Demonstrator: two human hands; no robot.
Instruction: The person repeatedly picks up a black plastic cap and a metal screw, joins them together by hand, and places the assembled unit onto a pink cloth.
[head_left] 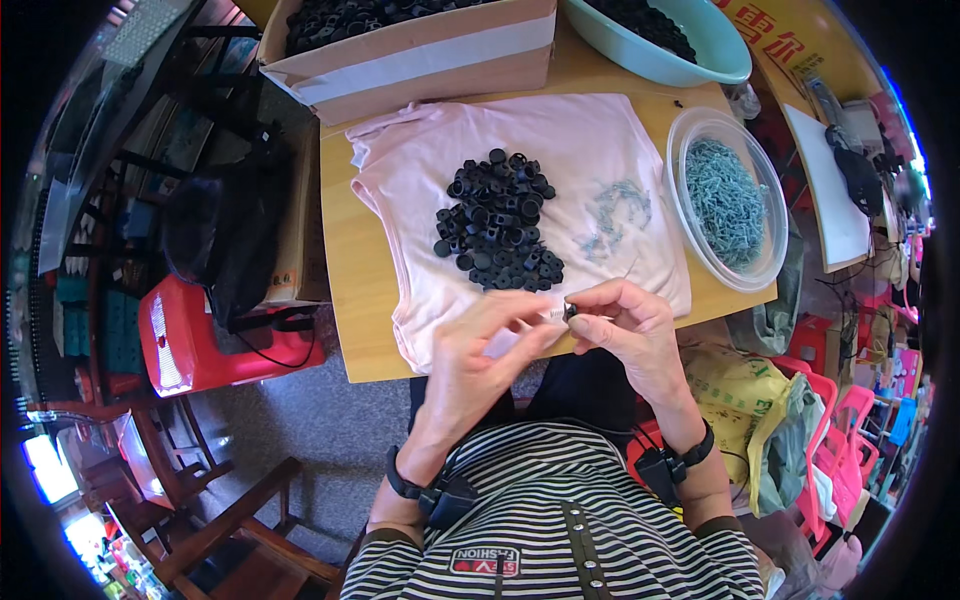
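Observation:
Close together over the near edge of the pink cloth (pixel 420 270), my two hands meet in front of my body. My right hand (pixel 632 330) pinches a small black plastic part (pixel 570 311) between thumb and fingertips. A small silver screw (pixel 556 314) shows at the fingertips of my left hand (pixel 480 350), its end against the black part; how far it goes in is too small to tell. Beyond the hands lies a pile of black plastic parts (pixel 497 215). Loose silver screws (pixel 615 215) are scattered to the right of that pile.
A round clear tub (pixel 728 190) full of screws stands at the table's right edge. At the back are a cardboard box (pixel 430 65) and a pale green basin (pixel 670 60), both holding black parts. A red plastic stool (pixel 200 345) is on the left, a yellow bag (pixel 735 390) on the right.

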